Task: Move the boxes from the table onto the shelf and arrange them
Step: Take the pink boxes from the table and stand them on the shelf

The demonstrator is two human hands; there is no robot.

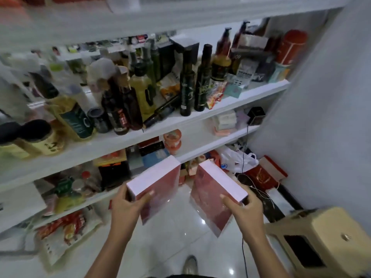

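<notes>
I hold two flat pink-and-red boxes in front of a white shelf unit (200,115). My left hand (128,203) grips the near end of the left box (158,183), whose pale pink side faces up. My right hand (241,207) grips the near end of the right box (216,185), tilted the other way. Both boxes hang in the air above the glossy white floor, level with the lower shelves, a small gap between them.
The shelf boards are crowded: dark bottles (186,83) and oil jugs on the middle board, small boxes and orange tubs (172,141) below. A red box (265,173), a white plastic bag and cables lie on the floor at right. A beige stool (325,241) stands near right.
</notes>
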